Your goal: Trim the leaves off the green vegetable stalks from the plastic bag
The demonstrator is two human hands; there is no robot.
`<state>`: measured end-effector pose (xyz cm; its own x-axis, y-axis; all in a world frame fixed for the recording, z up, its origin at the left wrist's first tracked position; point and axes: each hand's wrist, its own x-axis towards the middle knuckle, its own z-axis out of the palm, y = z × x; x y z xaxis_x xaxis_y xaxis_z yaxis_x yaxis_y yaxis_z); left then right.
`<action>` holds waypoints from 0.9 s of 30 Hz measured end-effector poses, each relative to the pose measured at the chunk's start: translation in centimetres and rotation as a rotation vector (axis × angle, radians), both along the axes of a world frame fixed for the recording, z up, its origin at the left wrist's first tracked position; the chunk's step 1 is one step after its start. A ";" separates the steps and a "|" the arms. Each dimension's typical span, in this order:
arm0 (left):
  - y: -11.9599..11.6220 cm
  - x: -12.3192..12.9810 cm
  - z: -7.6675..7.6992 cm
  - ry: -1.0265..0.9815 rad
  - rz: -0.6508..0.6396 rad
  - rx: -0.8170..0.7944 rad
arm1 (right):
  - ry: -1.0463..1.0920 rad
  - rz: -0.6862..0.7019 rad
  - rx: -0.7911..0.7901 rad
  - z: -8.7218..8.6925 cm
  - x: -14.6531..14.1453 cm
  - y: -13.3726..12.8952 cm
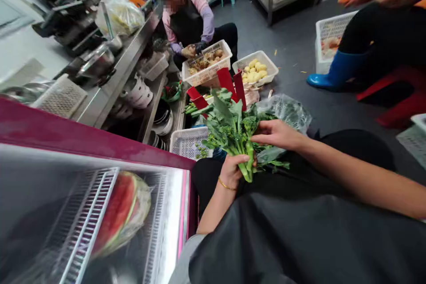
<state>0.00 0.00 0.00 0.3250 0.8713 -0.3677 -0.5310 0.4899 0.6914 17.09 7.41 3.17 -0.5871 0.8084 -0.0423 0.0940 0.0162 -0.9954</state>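
My left hand [233, 169] is wrapped round the stems of a leafy green bunch of broccolini [229, 126], held above my lap. The stem ends stick out below the thumb, and the leaves and florets fan out upward. My right hand [274, 134] has its fingers closed at the bunch's right side, by a floret and its stalk; the fingertips are partly hidden. Behind the right hand lies a clear plastic bag [289, 111] with more greens. A white basket [188, 140] stands beyond my left hand with small green pieces in it.
An open fridge with a wire shelf [89, 226] and a cut, wrapped watermelon [123, 208] is at my left. A co-worker [189, 13] sits ahead, handling potatoes over a basket [208, 73]. Peeled potatoes fill another basket [271, 66]. A second person's blue boot [336, 69] stands at right.
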 end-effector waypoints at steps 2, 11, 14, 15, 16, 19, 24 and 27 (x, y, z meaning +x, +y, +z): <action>0.1 0.2 0.0 0.047 0.103 -0.033 | -0.022 -0.116 0.039 -0.8 -1.1 0.0; -0.1 2.3 0.1 0.136 0.415 0.031 | -0.155 -0.452 0.970 -4.0 -2.9 -0.7; 0.3 0.9 0.3 0.070 0.344 0.005 | -0.125 -0.177 1.072 -5.1 -0.9 -2.8; 0.4 0.1 0.4 0.031 0.302 0.007 | -0.139 -0.034 1.077 -5.6 0.1 -3.5; 0.6 -0.6 0.5 -0.008 0.265 0.024 | -0.180 0.115 1.056 -5.9 1.3 -4.0; 0.6 -2.2 0.9 -0.056 0.231 0.153 | -0.403 0.329 0.826 -5.8 4.2 -3.9; -0.1 -1.3 0.3 0.038 0.171 0.212 | -0.253 0.047 0.234 -0.4 2.6 -0.4; -0.3 -0.4 -0.1 0.078 0.152 0.146 | -0.165 -0.153 0.330 1.6 -0.4 -0.3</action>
<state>-0.35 -0.30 -0.12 0.1613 0.9539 -0.2532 -0.5336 0.3001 0.7907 16.69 7.09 4.72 -0.4656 0.8721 0.1504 0.2785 0.3057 -0.9105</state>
